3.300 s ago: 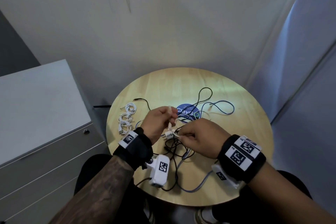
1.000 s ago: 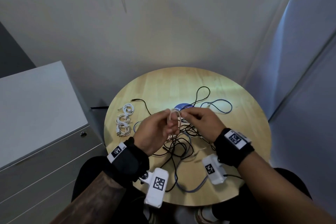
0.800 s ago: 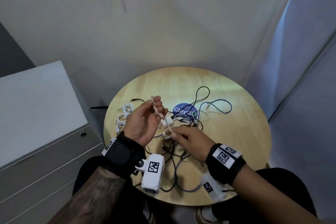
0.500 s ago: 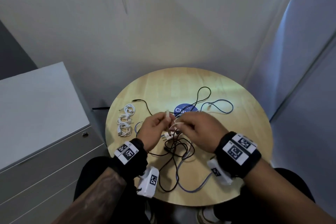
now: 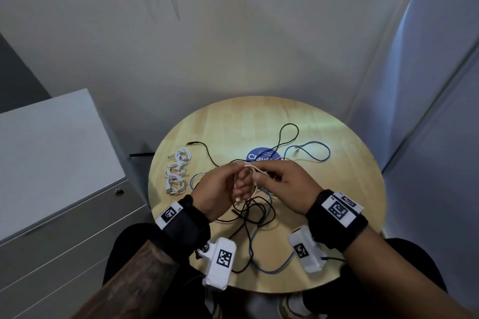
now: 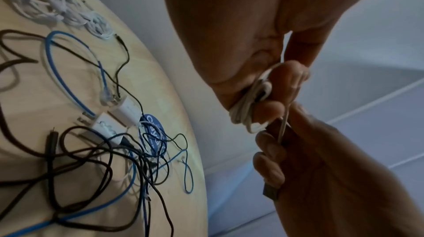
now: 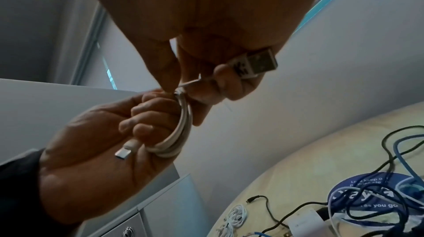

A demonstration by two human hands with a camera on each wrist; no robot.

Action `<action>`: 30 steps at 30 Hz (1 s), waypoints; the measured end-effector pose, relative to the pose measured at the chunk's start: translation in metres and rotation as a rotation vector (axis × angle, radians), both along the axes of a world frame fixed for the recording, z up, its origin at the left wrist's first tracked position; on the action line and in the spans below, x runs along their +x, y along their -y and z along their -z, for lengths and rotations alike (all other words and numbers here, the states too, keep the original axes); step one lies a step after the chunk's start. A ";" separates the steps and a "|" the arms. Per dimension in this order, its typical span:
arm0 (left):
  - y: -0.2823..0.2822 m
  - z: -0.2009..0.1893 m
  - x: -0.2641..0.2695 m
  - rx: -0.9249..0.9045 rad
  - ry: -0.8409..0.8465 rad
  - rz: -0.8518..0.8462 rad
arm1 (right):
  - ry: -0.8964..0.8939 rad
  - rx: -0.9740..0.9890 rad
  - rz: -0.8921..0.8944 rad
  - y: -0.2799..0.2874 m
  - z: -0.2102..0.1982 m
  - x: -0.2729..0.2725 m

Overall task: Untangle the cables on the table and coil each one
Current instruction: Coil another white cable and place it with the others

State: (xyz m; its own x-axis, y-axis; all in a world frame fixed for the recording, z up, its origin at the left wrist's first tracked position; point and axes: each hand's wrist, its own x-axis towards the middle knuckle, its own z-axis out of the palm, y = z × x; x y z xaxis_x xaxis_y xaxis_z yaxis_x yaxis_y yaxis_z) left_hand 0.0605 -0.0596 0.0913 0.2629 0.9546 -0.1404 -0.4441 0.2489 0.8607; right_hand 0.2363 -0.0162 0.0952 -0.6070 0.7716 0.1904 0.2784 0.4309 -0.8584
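Above the round wooden table (image 5: 259,116) my left hand (image 5: 239,186) grips a small coil of white cable (image 7: 181,132) wound round its curled fingers; a small plug end (image 7: 125,151) sticks out below. My right hand (image 5: 261,176) pinches the same cable close to the coil, its USB plug (image 7: 254,65) jutting from the fingers. Under both hands lies a tangle of black and blue cables (image 5: 255,212) with two white chargers (image 6: 123,112) in it. A blue cable loop (image 5: 318,144) and a black loop (image 5: 287,132) reach toward the far right.
Three coiled white cables (image 5: 177,172) lie at the table's left edge. A round blue sticker (image 5: 261,155) sits mid-table, partly under cables. A grey drawer cabinet (image 5: 51,163) stands to the left, and walls close in behind and to the right.
The hands have kept swinging apart and together, laying white cable round the left fingers. Now the right hand is tight against the coil with only the USB end loose.
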 end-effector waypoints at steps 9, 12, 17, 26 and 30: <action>0.002 0.008 -0.001 0.061 -0.121 0.016 | 0.092 -0.021 0.006 -0.004 -0.008 0.003; 0.001 0.011 0.005 0.137 -0.307 -0.052 | 0.157 0.042 0.040 -0.006 -0.005 0.003; 0.002 0.011 0.008 0.161 -0.374 -0.066 | 0.199 0.053 0.023 -0.008 -0.005 0.004; 0.002 -0.002 -0.002 0.226 -0.553 0.100 | 0.303 0.001 -0.054 -0.010 -0.007 0.010; 0.005 -0.003 0.010 0.211 -0.612 0.052 | 0.381 0.037 -0.033 -0.013 -0.011 0.010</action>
